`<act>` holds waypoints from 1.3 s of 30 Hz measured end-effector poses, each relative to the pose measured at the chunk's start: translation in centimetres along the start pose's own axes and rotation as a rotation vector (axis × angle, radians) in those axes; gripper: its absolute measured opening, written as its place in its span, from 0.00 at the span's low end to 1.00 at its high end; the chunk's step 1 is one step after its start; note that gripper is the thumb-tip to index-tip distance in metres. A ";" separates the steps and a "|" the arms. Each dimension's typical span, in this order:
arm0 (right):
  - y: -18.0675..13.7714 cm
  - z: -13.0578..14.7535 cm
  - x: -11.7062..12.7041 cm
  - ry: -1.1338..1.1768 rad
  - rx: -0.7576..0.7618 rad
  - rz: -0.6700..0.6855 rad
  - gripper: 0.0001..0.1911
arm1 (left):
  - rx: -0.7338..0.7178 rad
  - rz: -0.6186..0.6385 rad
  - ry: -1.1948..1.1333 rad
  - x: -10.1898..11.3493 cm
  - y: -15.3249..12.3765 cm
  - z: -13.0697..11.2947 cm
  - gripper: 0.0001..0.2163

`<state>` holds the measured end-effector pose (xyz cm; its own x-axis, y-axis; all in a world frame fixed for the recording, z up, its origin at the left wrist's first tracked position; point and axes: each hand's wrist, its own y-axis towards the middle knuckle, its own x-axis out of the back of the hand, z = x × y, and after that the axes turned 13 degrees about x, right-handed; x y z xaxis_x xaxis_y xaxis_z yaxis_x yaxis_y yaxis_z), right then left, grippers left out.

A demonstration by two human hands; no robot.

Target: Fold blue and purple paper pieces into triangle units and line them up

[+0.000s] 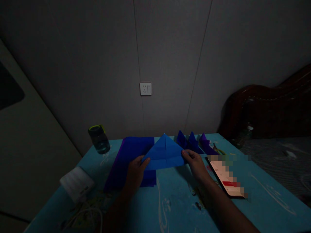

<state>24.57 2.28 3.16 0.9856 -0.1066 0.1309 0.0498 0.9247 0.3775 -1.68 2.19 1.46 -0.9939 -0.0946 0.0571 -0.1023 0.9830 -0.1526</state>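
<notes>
A sheet of blue paper (pixel 165 153), folded to a peak at its top with a slit down the middle, is held up above the table. My left hand (pixel 137 171) pinches its left corner, thumb on the near face. At the right corner, my right hand (pixel 194 161) grips it between thumb and fingers. Behind the paper and to the left lies a stack of dark blue paper (pixel 132 153) with a purple edge. Folded dark blue paper shapes (pixel 191 142) and a purple one (pixel 206 144) stand at the back right.
The table (pixel 175 207) has a light blue patterned cover. A water bottle (pixel 99 140) stands back left, with a white power bank (pixel 76 184) and cable nearer. A phone (pixel 225 178) lies right; scissors (pixel 220 150) lie behind it. A socket (pixel 145 89) is on the wall.
</notes>
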 end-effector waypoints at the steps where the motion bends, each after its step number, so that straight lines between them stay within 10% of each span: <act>1: 0.0 0.2 0.1 -0.054 0.050 0.008 0.21 | -0.029 -0.017 0.029 0.1 -0.1 -0.2 0.16; 10: -0.1 0.5 0.5 -0.358 0.355 0.075 0.13 | -0.537 -0.356 0.364 1.4 0.4 -0.7 0.08; 22: 0.0 0.2 0.0 -0.085 0.109 0.053 0.21 | -0.175 -0.028 0.054 0.3 0.1 -0.2 0.13; 39: -0.1 0.1 -0.2 -0.055 0.068 -0.117 0.20 | -0.243 -0.163 0.000 0.2 -0.2 -0.2 0.13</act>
<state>24.33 2.15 3.18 0.9633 -0.2337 0.1319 0.1509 0.8782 0.4539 -1.84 2.04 1.70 -0.9652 -0.2541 0.0620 -0.2473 0.9638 0.0996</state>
